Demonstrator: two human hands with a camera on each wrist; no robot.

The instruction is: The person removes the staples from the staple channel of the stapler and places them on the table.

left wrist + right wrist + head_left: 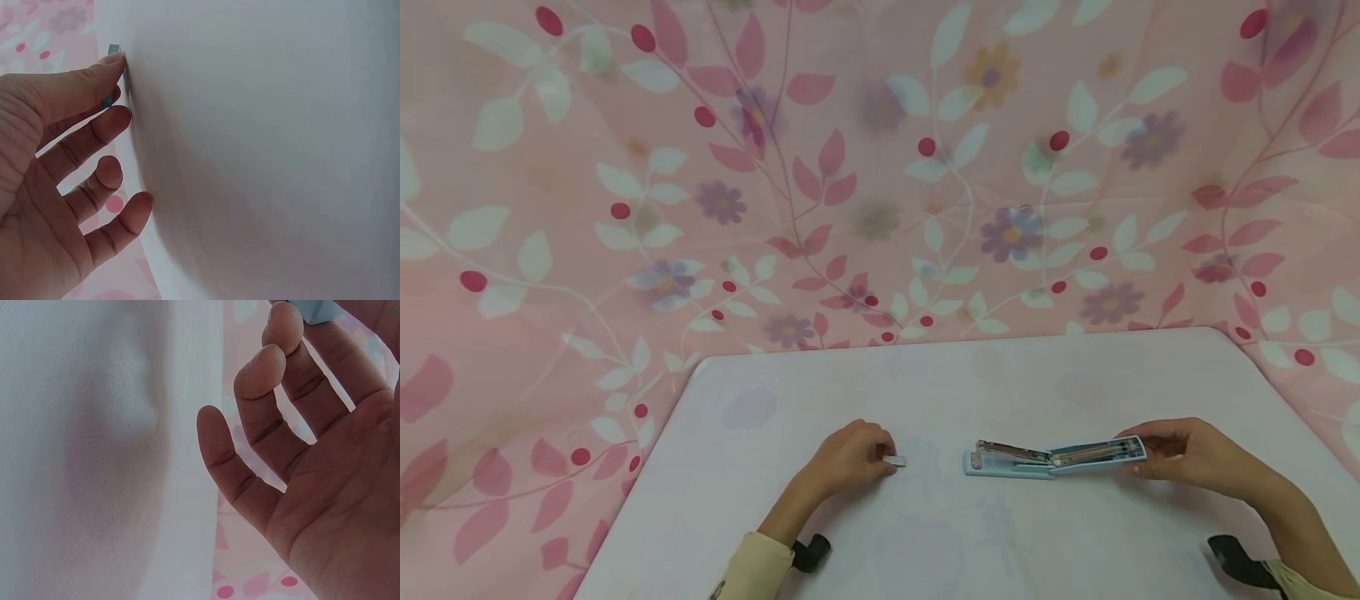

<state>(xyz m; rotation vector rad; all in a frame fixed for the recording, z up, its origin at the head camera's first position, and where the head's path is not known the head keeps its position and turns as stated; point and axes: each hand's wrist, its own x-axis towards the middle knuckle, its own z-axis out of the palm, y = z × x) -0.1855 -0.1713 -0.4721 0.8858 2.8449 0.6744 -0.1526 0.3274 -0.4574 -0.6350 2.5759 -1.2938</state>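
My left hand (pixel 852 454) pinches a short strip of staples (pixel 896 461) between thumb and index finger, just left of the table's middle. In the left wrist view the ridged grey staple strip (pixel 107 100) shows on both sides of the thumb, while the other fingers are loosely bent. A light blue stapler (pixel 1011 471) lies hinged wide open to the right, its metal magazine facing up. Its right end is held between thumb and fingers of my right hand (pixel 1202 457). Only a corner of the stapler (pixel 317 311) appears in the right wrist view.
A white-covered table (pixel 925 550) spreads under both hands. Behind it and at its sides hangs a pink cloth (pixel 865 183) with flowers and leaves. Black wrist mounts (pixel 811 553) show by both cuffs.
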